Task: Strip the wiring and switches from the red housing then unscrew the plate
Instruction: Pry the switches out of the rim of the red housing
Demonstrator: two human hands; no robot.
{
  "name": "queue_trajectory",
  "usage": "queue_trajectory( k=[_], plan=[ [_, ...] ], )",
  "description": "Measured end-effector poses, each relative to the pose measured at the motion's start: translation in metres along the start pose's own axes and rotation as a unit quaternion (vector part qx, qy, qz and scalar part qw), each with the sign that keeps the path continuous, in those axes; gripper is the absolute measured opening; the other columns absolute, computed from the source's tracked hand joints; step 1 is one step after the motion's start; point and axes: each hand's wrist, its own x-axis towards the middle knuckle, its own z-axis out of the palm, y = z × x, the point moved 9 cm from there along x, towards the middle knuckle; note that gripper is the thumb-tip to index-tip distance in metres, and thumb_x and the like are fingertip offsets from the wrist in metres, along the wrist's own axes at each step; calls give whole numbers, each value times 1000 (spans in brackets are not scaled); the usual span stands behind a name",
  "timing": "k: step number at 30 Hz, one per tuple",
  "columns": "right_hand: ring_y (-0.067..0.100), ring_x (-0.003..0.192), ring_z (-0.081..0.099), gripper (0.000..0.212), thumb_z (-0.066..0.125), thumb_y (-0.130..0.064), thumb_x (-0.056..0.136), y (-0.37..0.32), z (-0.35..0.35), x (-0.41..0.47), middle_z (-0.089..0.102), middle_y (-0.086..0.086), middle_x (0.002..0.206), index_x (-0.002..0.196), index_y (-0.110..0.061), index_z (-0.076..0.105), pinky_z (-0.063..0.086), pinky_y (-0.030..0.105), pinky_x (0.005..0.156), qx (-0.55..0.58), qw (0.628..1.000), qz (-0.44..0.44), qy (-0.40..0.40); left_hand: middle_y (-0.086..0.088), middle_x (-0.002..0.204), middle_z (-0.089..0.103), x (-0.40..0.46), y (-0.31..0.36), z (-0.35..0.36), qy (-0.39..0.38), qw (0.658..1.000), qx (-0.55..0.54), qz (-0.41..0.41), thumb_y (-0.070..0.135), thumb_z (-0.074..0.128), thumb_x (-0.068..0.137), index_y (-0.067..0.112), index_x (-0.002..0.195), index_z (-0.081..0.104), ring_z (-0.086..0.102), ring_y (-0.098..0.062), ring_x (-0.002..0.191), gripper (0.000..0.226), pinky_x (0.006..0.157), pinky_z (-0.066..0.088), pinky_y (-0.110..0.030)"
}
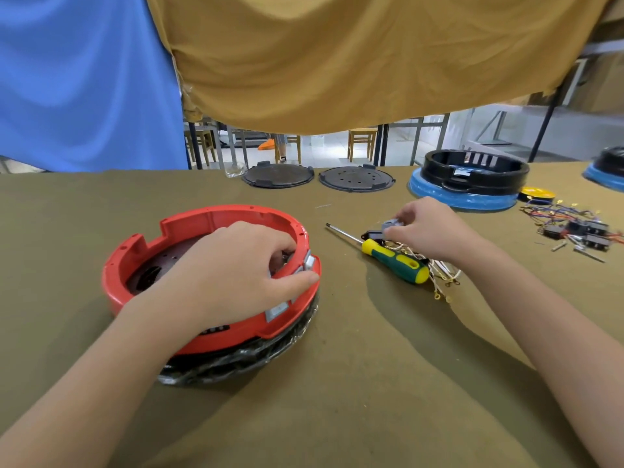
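Left hand grip pinches the rim of the red housing, left of centre on the desk; right hand pinches a grey switch above the screwdriver. Housing looks light, stiff plastic, likely to slide: brace at the rim.

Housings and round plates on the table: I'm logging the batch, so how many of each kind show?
Red housing: 1
Black housings on blue bases: 2, the second cut off by the frame edge
Dark round plates: 2
Total: 5
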Motion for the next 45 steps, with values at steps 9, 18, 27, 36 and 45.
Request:
queue_trajectory(
  k=[9, 18, 27, 36, 45],
  plan=[
    [9, 83, 57, 24, 57, -26, 96, 1, -9, 2, 67, 2, 107, 113, -14, 67, 44, 25, 67, 60, 998, 0, 34, 10, 73, 66, -7, 3, -9, 68, 988, 128, -52, 76, 28, 85, 27, 87, 63, 61, -11, 66, 59, 57, 52, -30],
    [16, 75, 71, 28, 56, 6, 95, -42, 13, -23, 70, 9, 103, 117, -9, 65, 58, 23, 71, 476, 876, -36, -65, 11, 82, 70, -7, -8, -2, 32, 997, -18, -68, 58, 52, 84, 27, 99, 68, 64, -6, 72, 38, 71, 54, -34],
    [12, 66, 53, 9, 77, -12, 81, -81, 33, -48, 66, 6, 77, 90, -14, 78, 47, 23, 63, 468, 866, -118, -131, 24, 92, 68, -4, -20, 10, -26, 988, -140, -57, 49, 64, 82, 37, 112, 67, 57, 17, 84, 32, 65, 42, -4],
    [25, 80, 60, 17, 81, -10, 63, -74, 11, -44, 71, 8, 80, 78, -16, 76, 51, 31, 78, 527, 834, -114, -118, 28, 93, 69, -10, -11, 10, -143, 964, -223, 34, 34, 74, 87, 56, 122, 58, 63, -1, 82, 45, 73, 49, -15],
    [17, 85, 72, 38, 76, 2, 68, -78, 16, -43, 76, 11, 92, 103, -7, 67, 58, 22, 78, 599, 773, -131, -163, 28, 97, 66, -9, -7, 3, -67, 976, -200, 60, 58, 69, 76, 47, 108, 65, 64, 0, 91, 34, 79, 51, -19]
  ],
)
